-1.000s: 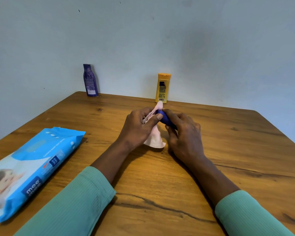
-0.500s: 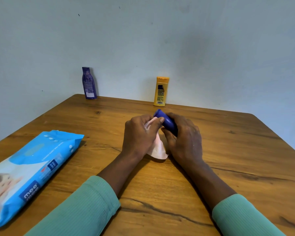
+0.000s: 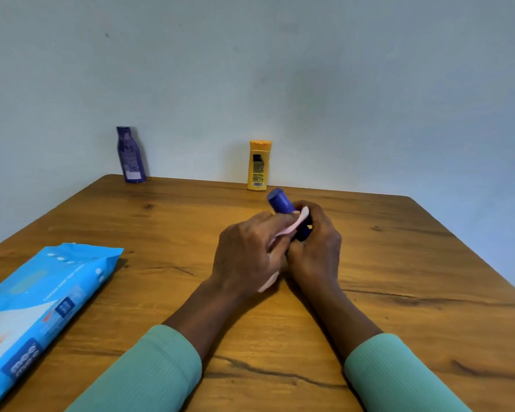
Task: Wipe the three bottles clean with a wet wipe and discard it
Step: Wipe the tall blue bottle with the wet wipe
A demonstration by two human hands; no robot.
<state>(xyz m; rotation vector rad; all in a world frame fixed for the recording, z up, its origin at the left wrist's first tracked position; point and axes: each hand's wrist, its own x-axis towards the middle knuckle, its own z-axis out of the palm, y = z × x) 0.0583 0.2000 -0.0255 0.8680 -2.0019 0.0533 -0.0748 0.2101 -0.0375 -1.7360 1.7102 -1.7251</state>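
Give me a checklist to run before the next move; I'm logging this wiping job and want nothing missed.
1. Grip on bottle: ok. The right hand curls round the small dark blue plastic bottle, one end sticking out.
2. Wipe in contact: ok. The left hand pinches the pale pink wet wipe against that bottle.
3. Bottle wiped all over: cannot tell; both hands hide its lower body.
4. Other bottles ready: ok. The purple plastic bottle and yellow plastic bottle stand upright, apart, at the far edge of the wooden table.
5. Place to discard the wipe: not ok; no bin in view.
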